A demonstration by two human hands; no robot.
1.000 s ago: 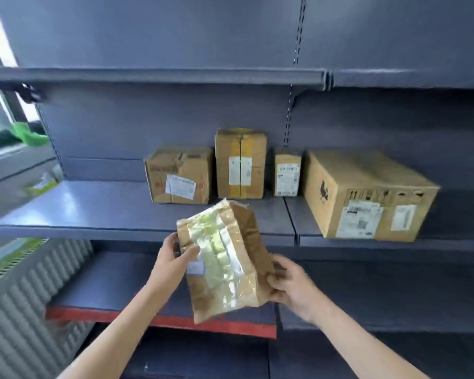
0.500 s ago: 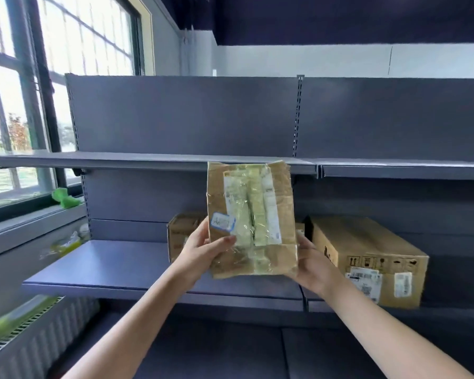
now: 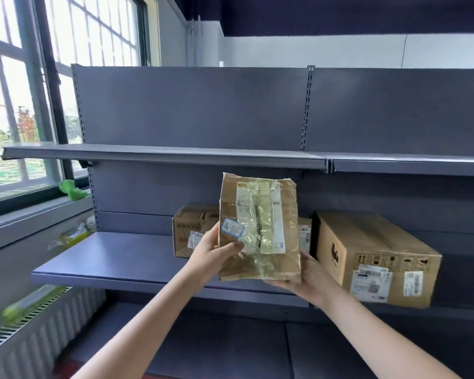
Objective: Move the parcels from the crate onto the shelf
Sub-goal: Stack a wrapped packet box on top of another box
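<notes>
A brown taped parcel is held upright in front of the shelving, long axis vertical, its taped face turned toward the camera. It is clasped from both sides: the left hand is closed on its lower left edge with the thumb laid across the front, and the right hand is cupped under its lower right corner, fingers hidden behind the cardboard. The middle shelf lies directly beyond and slightly below the parcel, so a forward push and a lowering is judged to be what is called for; the top shelf runs above it and is bare. Free board is seen to the left. Parcels counted: one in hand, and three made out on the shelf — a small box at left, a sliver of another behind the held one, and a large box at right. More may be hidden. The crate is not in view.
</notes>
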